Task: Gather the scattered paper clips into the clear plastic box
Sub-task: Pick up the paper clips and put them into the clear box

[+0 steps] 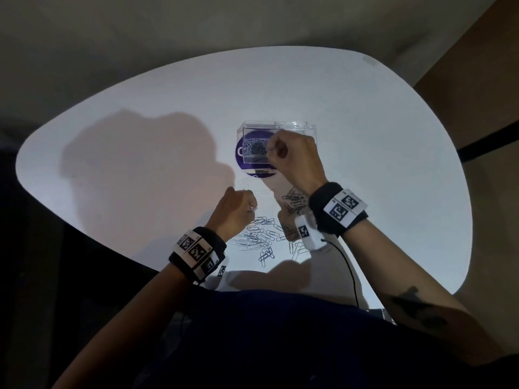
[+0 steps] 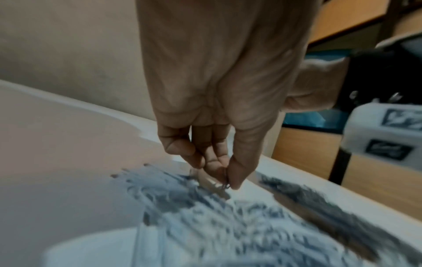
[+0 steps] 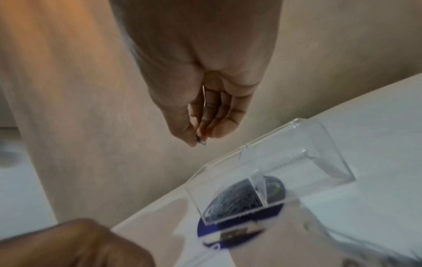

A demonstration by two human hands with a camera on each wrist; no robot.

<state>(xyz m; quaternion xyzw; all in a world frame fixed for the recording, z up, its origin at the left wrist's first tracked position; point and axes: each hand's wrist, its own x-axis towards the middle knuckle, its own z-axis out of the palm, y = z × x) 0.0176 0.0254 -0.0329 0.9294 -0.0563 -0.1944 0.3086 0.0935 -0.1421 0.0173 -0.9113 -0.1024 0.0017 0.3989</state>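
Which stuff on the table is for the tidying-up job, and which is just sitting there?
For the job:
- loose paper clips heaped on the table
- clear plastic box, some clips already inside
- right hand pinching a clip over the box
- left hand pinching a clip by the heap

Just there:
- purple round sticker under the box
- white table
- black cable

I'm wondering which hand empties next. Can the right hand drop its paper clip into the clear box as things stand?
Probably yes. The right hand pinches a paper clip just above the clear box, whose top looks open, and nothing lies between them.
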